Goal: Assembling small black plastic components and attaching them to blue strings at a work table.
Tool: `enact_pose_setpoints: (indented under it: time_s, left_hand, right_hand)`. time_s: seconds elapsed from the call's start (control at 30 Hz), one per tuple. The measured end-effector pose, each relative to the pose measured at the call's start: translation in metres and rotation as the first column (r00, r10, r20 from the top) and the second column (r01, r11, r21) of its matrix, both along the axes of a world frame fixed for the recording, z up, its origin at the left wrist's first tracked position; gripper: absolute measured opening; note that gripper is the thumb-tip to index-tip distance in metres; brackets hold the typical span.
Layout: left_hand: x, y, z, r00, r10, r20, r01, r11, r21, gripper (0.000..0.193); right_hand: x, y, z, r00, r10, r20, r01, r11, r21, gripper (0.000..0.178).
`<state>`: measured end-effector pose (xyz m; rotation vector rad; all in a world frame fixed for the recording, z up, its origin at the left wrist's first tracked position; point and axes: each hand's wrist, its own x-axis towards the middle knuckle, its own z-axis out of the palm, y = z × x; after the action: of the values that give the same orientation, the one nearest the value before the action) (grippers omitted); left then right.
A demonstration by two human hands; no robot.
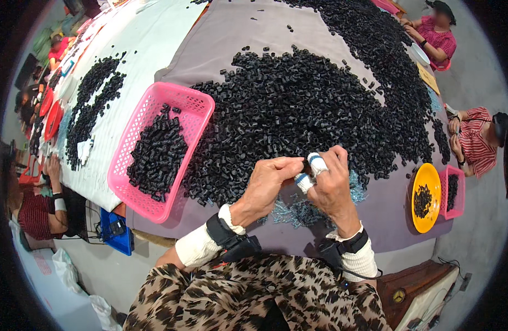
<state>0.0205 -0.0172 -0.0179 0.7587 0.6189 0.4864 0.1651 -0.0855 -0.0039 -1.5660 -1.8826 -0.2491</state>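
Observation:
My left hand point(268, 185) and my right hand point(332, 185) meet over the near edge of a large heap of small black plastic parts point(287, 99). The fingers of both hands are pinched together at what looks like one small black plastic part, mostly hidden by the fingertips. White finger sleeves with blue bands point(317, 164) cover the thumb and a finger of my right hand. Just below the hands lies a scatter of small clear bluish pieces point(298, 214). To the left of my left hand stands a pink plastic basket point(197, 105), partly filled with the same black parts.
A yellow plate point(435, 190) and a smaller pink basket point(458, 207), both holding black parts, stand at right. Co-workers sit along the right point(477, 138) and left point(38, 215) sides. A blue tray point(113, 234) is below the table's left edge.

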Motion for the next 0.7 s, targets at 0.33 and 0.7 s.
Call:
enact_pose_setpoints:
  time_s: [0.33,0.7]
  left_hand:
    - [-0.009,0.011,-0.006,0.973,-0.178,0.146,0.2,0.967,-0.157,0.021]
    - [-0.008,0.013,-0.01,0.958,-0.164,0.235,0.213,0.957,-0.199,0.021]
  right_hand:
    - [-0.001,-0.001,0.012,0.979,0.072,-0.193,-0.08,0.996,-0.032,0.025]
    - [-0.002,0.0,0.004,0.963,0.151,-0.222,-0.147,0.989,0.036,0.024]
